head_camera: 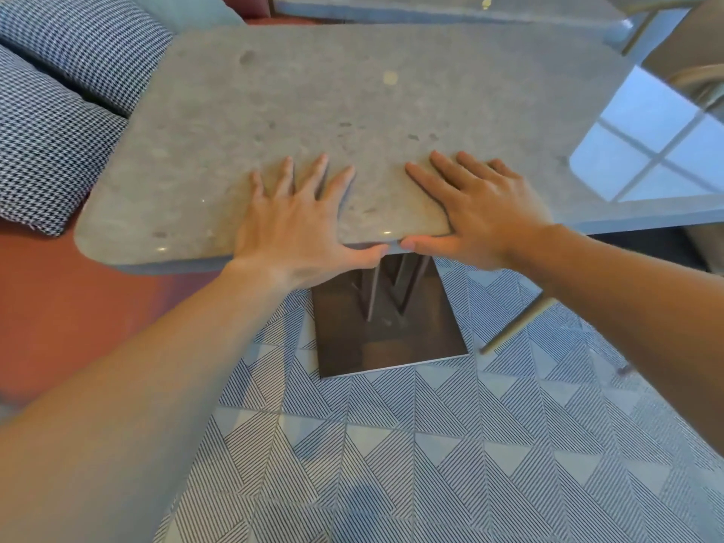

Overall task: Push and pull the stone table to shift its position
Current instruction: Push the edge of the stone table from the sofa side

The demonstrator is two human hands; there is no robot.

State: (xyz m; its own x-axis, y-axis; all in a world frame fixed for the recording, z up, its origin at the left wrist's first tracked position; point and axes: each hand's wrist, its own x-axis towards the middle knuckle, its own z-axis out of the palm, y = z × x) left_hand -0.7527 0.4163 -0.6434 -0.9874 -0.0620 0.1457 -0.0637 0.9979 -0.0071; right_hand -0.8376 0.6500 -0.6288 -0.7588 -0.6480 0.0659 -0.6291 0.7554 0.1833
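The stone table (352, 96) has a polished grey speckled top with rounded corners, carried by a metal leg on a square brown base plate (391, 339). My left hand (297, 225) lies flat on the top at its near edge, fingers spread, thumb hooked along the rim. My right hand (482, 213) lies beside it the same way, fingers pointing up-left and thumb on the rim. The two thumbs almost touch at the middle of the near edge. Both hands grip the table's edge.
Houndstooth cushions (58, 123) press against the table's left side on a red seat (58, 307). A second stone table (431, 5) stands behind. A chair with a gold leg (517, 323) is at the right. Patterned tiles (431, 444) cover the floor below.
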